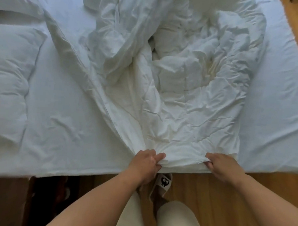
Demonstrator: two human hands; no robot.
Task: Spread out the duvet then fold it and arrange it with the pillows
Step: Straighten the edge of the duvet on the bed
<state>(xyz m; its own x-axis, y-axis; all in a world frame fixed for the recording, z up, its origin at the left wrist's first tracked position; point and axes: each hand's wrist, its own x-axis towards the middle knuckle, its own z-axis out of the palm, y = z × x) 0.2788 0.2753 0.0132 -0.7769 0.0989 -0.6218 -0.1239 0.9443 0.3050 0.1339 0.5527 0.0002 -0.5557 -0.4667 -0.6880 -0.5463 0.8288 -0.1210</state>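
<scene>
A white duvet (188, 90) lies crumpled and bunched across the middle of the bed, reaching from the near edge to the far side. My left hand (145, 163) grips its near hem, with the fingers curled into the fabric. My right hand (222, 164) pinches the same hem about a forearm's length to the right. A white pillow (10, 84) lies flat on the left of the bed. Part of a second pillow (15, 1) shows at the far left corner.
The mattress, under a pale fitted sheet (271, 108), has bare stretches left and right of the duvet. Wooden floor (218, 199) runs along the near edge and the far right. My legs and a patterned sock (164, 182) are below the hem. Dark furniture (10, 201) stands at lower left.
</scene>
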